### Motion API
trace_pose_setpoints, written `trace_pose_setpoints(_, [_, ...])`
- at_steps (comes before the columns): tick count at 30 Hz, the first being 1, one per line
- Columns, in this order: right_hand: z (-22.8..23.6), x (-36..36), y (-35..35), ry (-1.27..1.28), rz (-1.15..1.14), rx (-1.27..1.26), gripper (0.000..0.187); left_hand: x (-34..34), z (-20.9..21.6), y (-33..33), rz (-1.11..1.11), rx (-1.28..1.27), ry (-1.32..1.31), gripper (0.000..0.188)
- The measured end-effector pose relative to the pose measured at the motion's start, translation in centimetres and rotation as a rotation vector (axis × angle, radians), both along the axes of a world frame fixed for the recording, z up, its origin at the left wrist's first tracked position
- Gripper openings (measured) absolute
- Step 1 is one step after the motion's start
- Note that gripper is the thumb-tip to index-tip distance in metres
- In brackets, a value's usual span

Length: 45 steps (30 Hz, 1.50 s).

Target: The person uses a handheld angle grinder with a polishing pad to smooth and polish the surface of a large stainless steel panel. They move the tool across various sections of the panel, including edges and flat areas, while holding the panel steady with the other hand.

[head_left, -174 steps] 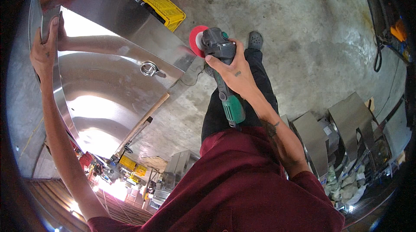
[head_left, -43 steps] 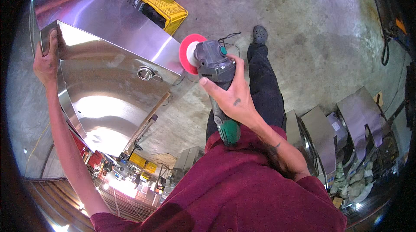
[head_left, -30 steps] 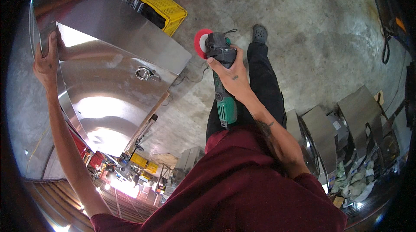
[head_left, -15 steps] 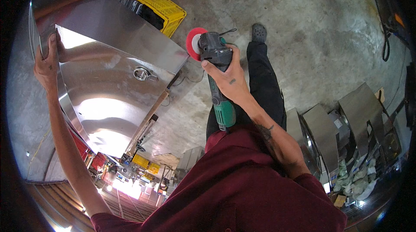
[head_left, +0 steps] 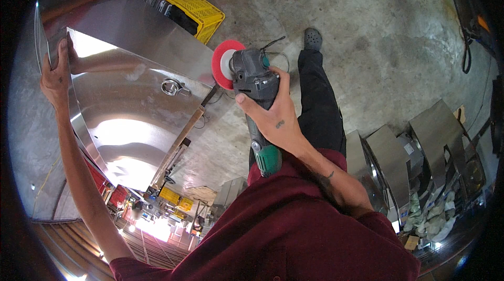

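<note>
A large shiny sheet-metal box [head_left: 123,102] fills the left side, with a round metal ring latch [head_left: 172,87] on its near face. At its far left edge my left hand [head_left: 56,79] is closed over the rim, thumb on the face and fingers behind. My right hand [head_left: 275,115] wraps round the body of a green and black angle grinder [head_left: 257,84]. On the grinder's head sits a red disc [head_left: 221,65] with a pale centre, overlapping the box's right corner in view. Whether the disc touches the metal I cannot tell, nor whether it spins.
A yellow plastic crate [head_left: 207,16] with dark contents stands beyond the box. Several bent sheet-metal pieces [head_left: 388,155] stand at the right, near crumpled pale cloths or bags [head_left: 433,212]. A wooden support [head_left: 181,136] runs along the box's edge. My shoe [head_left: 313,39] is on the concrete floor.
My right hand has brought the grinder a little left and nearer to me, so the red disc now overlaps the box's corner. My left hand stays at the rim.
</note>
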State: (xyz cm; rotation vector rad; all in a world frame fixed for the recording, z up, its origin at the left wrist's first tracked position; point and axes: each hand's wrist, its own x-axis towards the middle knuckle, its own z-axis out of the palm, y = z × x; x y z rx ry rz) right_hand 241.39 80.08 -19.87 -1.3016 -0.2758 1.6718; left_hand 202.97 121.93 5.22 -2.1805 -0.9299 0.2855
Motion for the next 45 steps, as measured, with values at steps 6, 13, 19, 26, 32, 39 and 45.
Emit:
trace_pose_setpoints(6, [1.1, -0.3, -0.6, -0.025, -0.041, 0.065, 0.085, 1.3, -0.5, -0.3, -0.101, 0.12, -0.006, 0.061])
trace_pose_setpoints(13, [-4.2, -2.3, -0.1, -0.116, -0.08, -0.011, 0.084, 1.0, 0.0, -0.3, 0.111, 0.018, -0.078, 0.058])
trace_pose_setpoints(19, [-7.6, -2.7, 0.6, -0.12, -0.075, -0.089, 0.085, 0.1, 0.5, 0.6, -0.08, 0.024, 0.123, 0.05])
trace_pose_setpoints(26, [-5.4, -1.8, 0.5, -0.147, -0.101, -0.063, 0.086, 1.6, 0.0, -0.5, 0.147, 0.042, -0.081, 0.058])
trace_pose_setpoints(32, [-4.2, -2.0, 0.7, -0.187, -0.09, -0.041, 0.085, 1.0, 0.2, -0.1, 0.097, 0.04, 0.022, 0.07])
trace_pose_setpoints(39, [-3.7, -2.2, 0.6, -0.165, -0.066, -0.06, 0.084, -0.4, 0.6, 0.4, 0.073, -0.007, 0.038, 0.067])
trace_pose_setpoints(45, [-3.5, -2.4, 0.6, -0.184, -0.078, -0.044, 0.085, -0.7, 0.0, 0.5, 0.062, 0.046, -0.014, 0.061])
